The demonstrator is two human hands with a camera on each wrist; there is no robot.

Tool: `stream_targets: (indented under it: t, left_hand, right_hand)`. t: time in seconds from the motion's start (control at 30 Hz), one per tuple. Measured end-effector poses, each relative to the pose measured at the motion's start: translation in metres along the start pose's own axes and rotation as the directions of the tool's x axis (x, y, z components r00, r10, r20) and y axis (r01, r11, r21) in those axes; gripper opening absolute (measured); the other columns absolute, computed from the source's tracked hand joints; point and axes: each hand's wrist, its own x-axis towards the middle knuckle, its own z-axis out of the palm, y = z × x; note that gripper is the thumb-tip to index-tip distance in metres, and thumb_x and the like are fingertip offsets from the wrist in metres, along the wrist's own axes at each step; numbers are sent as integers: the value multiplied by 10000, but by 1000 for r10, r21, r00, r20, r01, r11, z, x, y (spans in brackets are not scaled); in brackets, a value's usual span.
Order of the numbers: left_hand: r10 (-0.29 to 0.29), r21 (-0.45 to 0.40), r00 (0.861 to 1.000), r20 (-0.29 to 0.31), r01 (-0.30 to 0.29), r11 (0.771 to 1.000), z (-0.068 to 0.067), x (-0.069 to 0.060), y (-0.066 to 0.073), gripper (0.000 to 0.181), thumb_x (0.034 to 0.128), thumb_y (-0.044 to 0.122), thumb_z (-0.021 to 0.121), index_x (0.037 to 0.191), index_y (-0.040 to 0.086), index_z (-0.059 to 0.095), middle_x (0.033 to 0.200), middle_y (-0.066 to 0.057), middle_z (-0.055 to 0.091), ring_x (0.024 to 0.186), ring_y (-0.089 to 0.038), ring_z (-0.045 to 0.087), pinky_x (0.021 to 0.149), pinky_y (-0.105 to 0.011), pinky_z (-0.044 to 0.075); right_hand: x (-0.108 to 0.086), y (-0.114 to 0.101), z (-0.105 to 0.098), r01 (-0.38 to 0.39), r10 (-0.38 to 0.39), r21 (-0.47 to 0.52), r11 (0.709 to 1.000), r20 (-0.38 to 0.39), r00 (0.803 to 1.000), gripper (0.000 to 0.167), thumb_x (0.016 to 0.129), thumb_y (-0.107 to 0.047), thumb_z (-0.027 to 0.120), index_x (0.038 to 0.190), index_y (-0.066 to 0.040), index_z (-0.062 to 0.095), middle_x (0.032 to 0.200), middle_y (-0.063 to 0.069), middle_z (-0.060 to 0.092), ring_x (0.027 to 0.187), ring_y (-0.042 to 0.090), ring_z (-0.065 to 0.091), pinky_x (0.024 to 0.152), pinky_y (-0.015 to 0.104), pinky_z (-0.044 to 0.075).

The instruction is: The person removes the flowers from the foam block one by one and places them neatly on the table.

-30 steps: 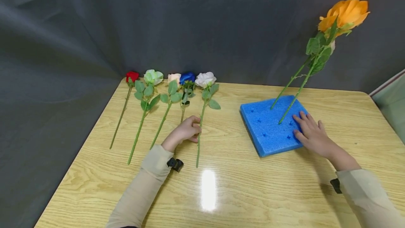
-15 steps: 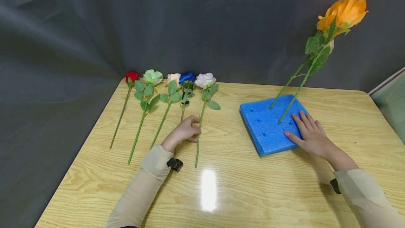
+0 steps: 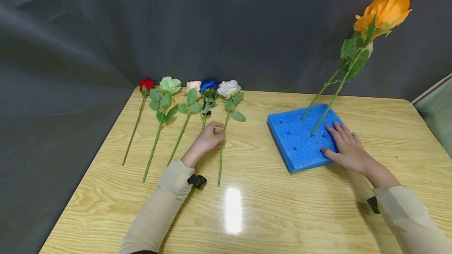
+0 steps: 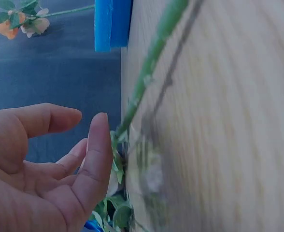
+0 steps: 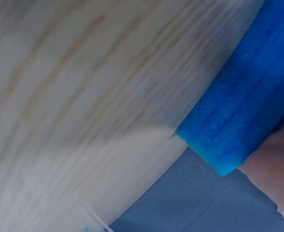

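Note:
A white rose [image 3: 228,89] lies on the table, its green stem [image 4: 154,60] pointing toward the front. My left hand [image 3: 210,138] is over that stem; in the left wrist view its thumb and fingers are loosely bent and apart, with nothing pinched between them. A blue foam block [image 3: 303,144] with several small holes lies to the right. My right hand [image 3: 349,150] rests on the block's right edge with spread, straight fingers. Standing tilted in the block are an orange flower [image 3: 383,15] and a pale flower [image 3: 370,49] mostly hidden behind it.
Left of the white rose lie a red rose [image 3: 146,85], a green-white rose [image 3: 170,85], a pale pink rose [image 3: 193,86] and a blue rose [image 3: 208,86]. A dark cloth [image 3: 226,26] hangs behind the wooden table [image 3: 275,214].
My left hand has lifted slightly and moved a little away from me along the stem. My right hand shifted slightly on the foam block, its thumb moving further onto it.

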Motion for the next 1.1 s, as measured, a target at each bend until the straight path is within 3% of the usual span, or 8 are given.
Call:
stream_targets:
  t: [0.17,0.33,0.67,1.1]
  left_hand:
    - [57,-9,998,16,-57,998,8,-1,7,424,991,113,463,1401,19,407,1239,-208,532,983,-289,604,762,-343,575]
    - [94,-46,995,39,-93,995,19,-1,13,419,991,100,449,1399,14,406,1241,-211,522,1059,-343,585,817,-387,566]
    - [163,-48,982,96,-159,986,37,6,20,421,984,94,450,1395,15,412,1246,-212,531,1087,-350,581,845,-382,559]
    - [188,-29,973,131,-185,982,52,7,28,395,982,110,450,1371,38,448,1232,-191,557,1074,-331,601,856,-373,564]
  right_hand:
    - [3,-2,0,-3,3,14,1000,-22,1000,792,930,-315,536,1491,82,143,1537,364,36,1437,506,-54,1080,737,3]
    - [4,-1,0,3,-2,26,1000,-39,999,776,917,-291,548,1477,96,174,1530,372,59,1432,519,-29,1081,735,11]
    - [3,-4,0,15,-12,31,999,-83,996,753,898,-273,566,1461,94,227,1524,371,110,1426,530,20,1087,734,28]
    - [9,-5,2,0,-2,-16,1000,-118,993,749,831,-235,609,1425,101,302,1502,367,198,1379,556,158,1063,738,126]
